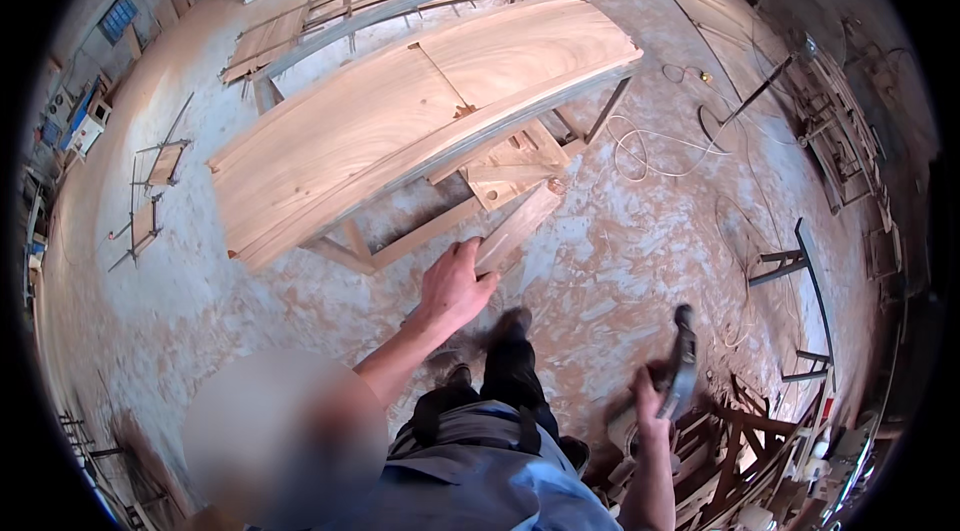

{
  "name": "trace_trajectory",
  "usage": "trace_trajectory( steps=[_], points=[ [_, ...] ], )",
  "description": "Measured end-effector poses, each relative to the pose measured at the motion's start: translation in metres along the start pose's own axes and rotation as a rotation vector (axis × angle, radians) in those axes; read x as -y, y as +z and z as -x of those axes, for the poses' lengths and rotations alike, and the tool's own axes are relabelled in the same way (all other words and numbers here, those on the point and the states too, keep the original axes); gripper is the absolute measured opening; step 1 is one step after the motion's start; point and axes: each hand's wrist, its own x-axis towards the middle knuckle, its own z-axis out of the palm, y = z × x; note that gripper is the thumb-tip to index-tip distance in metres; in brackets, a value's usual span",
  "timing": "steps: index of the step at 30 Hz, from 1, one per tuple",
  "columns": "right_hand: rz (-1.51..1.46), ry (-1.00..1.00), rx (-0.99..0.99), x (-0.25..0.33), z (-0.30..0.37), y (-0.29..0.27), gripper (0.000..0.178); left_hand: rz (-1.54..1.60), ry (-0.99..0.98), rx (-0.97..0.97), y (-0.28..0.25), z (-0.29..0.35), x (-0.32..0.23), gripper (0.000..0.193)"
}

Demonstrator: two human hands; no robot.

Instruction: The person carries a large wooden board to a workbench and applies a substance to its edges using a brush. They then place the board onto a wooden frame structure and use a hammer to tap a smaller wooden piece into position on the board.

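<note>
My left hand point(457, 283) is closed around the near end of a short, flat wooden board point(522, 227), which points away and to the right. The board's far end is close to the low wooden frame under the workbench. Low on the right, my right hand point(652, 399) grips a grey tool with a dark rounded end point(683, 361); motion smears it and I cannot tell its exact kind. Ahead of me, a long wooden panel point(340, 141) lies on a metal-framed bench point(607, 109), with a narrow slot across its middle.
Scrap wood point(735, 456) is piled beside my right hand. A dark metal stand point(815, 296) lies on the floor at right, and a pale cable point(655, 169) loops beyond the bench. More panels point(270, 39) rest behind it. A blurred patch hides the lower left.
</note>
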Motion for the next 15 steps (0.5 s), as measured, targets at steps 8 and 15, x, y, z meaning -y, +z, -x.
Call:
trace_trajectory(
  steps=[8,15],
  points=[
    [-0.126,-0.304,0.756,0.098,-0.144,0.191,0.023,0.058,0.132,0.065,0.012,-0.102,-0.040,0.053],
    [-0.335,-0.092,0.831,0.146,-0.239,0.237,0.019,0.161,0.259,0.152,0.034,-0.188,-0.045,0.053]
  ],
)
